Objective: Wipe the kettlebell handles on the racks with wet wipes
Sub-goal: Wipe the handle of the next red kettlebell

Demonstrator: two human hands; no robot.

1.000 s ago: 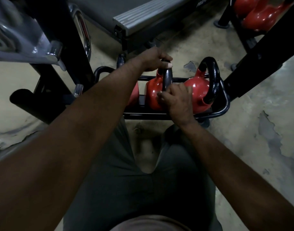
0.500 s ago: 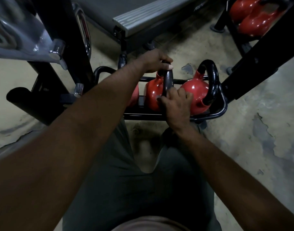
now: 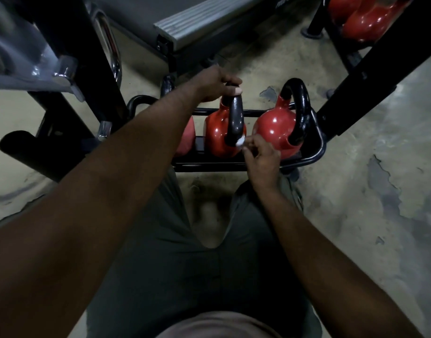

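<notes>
Down slides the right hand (image 3: 260, 157), from mid-handle to the foot of the black handle (image 3: 236, 118), and now a white wipe (image 3: 240, 141) shows, pinched in its grip against the metal. Left hand (image 3: 216, 84) stays up top, grip wrapped round the handle's crown. Count them: three red kettlebells (image 3: 274, 128) on the near rack (image 3: 317, 154), one half hidden behind the left arm, two more on the far rack (image 3: 315, 20). One wipe.
</notes>
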